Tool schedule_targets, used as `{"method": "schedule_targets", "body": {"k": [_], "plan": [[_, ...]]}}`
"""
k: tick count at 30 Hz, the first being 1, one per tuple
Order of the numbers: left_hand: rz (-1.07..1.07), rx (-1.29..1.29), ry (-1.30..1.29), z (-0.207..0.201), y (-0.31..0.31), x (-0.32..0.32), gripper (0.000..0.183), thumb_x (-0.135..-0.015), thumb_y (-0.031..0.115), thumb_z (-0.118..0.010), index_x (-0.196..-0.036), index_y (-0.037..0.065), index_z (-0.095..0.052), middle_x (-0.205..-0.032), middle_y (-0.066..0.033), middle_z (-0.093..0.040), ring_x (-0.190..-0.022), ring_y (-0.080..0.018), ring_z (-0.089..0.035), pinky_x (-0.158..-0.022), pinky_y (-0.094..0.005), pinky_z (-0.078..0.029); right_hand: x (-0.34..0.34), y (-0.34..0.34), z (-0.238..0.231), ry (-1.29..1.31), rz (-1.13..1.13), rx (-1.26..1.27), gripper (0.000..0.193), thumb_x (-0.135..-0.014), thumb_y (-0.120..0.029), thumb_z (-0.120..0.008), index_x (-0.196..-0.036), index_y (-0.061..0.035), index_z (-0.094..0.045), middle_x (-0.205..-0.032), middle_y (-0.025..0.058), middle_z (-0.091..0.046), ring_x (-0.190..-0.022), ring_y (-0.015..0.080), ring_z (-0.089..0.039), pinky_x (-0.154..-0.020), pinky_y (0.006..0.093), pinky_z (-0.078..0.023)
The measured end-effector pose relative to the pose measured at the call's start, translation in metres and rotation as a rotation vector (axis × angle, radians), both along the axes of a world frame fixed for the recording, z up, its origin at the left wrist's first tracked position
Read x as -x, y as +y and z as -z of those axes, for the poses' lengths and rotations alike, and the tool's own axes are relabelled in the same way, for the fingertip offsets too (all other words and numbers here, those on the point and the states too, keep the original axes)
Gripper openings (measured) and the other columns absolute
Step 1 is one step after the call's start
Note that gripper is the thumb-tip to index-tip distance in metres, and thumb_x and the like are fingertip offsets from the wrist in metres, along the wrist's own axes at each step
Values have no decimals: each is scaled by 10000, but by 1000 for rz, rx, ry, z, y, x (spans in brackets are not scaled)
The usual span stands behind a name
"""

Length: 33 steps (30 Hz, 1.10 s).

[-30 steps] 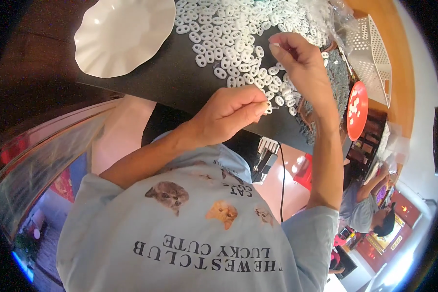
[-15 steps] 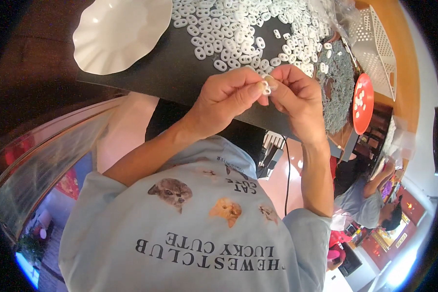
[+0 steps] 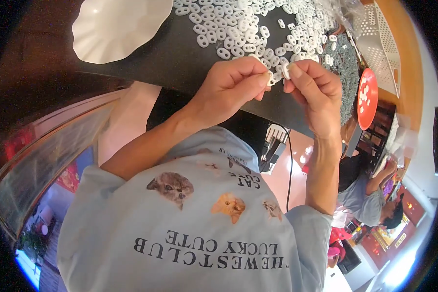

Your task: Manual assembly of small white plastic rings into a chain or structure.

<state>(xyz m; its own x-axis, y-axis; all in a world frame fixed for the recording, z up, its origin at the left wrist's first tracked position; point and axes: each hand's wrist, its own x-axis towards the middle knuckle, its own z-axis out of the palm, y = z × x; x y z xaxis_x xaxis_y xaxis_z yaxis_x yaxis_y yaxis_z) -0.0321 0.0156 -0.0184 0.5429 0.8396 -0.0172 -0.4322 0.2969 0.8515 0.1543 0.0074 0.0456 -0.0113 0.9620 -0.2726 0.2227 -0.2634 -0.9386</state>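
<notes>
L hand (image 3: 233,88): thumb + fingers clamped on white 2-hole pc (image 3: 271,82), partly hidden; visible end pts down, full long axis can't tell. R hand (image 3: 317,87): thumb + fingertips pinching 2nd white pc (image 3: 285,72), just beside, long axis approx up-down in view. Both over near edge of dk table (image 3: 173,56). Beyond: loose white pcs (image 3: 220,34), spread out. R: red plate (image 3: 371,109) w/ small white bits. L: white scalloped dish (image 3: 117,29), cut off at top. Far R: white perforated basket (image 3: 387,53), contents unclear.
</notes>
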Motion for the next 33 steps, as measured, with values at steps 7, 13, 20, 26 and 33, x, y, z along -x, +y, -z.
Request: {"method": "schedule_targets", "body": {"k": [7, 13, 20, 26, 33], "plan": [[-26, -87, 92, 5, 0, -2, 175, -927, 148, -552, -865, -3, -616, -732, 10, -580, -677, -32, -516, -597, -197, -413, 2, -5, -4, -121, -46, -43, 163, -928, -169, -595, -850, -38, -652, -675, -31, -589, -533, -7, -396, -474, 157, -258], [-23, -101, 76, 6, -1, -3, 174, -923, 154, -551, -867, 2, -616, -722, 18, -578, -670, -33, -519, -591, -197, -415, 2, -9, -6, -116, -36, -61, 157, -925, -162, -597, -853, -35, -655, -670, -27, -596, -533, -1, -396, -482, 168, -270], [-36, -138, 98, 4, -2, -2, 173, -924, 148, -544, -849, 5, -608, -715, 15, -575, -661, -37, -519, -588, -199, -414, 6, -11, -7, -125, -50, -76, 160, -925, -163, -598, -854, -30, -654, -671, -27, -596, -539, 3, -395, -485, 175, -273], [-26, -158, 108, 6, -1, -2, 194, -927, 164, -549, -829, 8, -611, -673, 9, -557, -645, -38, -510, -575, -204, -404, 7, -12, -7, -123, -51, -91, 168, -928, -172, -597, -850, -33, -649, -672, -29, -591, -543, 5, -395, -489, 178, -274], [6, -121, 123, 1, 1, 2, 216, -937, 182, -543, -827, 9, -613, -665, 9, -554, -633, -42, -504, -577, -206, -409, 9, -13, -5, -174, -56, -101, 168, -939, -171, -584, -855, -35, -637, -687, -28, -593, -569, 6, -419, -515, 172, -297]]}}
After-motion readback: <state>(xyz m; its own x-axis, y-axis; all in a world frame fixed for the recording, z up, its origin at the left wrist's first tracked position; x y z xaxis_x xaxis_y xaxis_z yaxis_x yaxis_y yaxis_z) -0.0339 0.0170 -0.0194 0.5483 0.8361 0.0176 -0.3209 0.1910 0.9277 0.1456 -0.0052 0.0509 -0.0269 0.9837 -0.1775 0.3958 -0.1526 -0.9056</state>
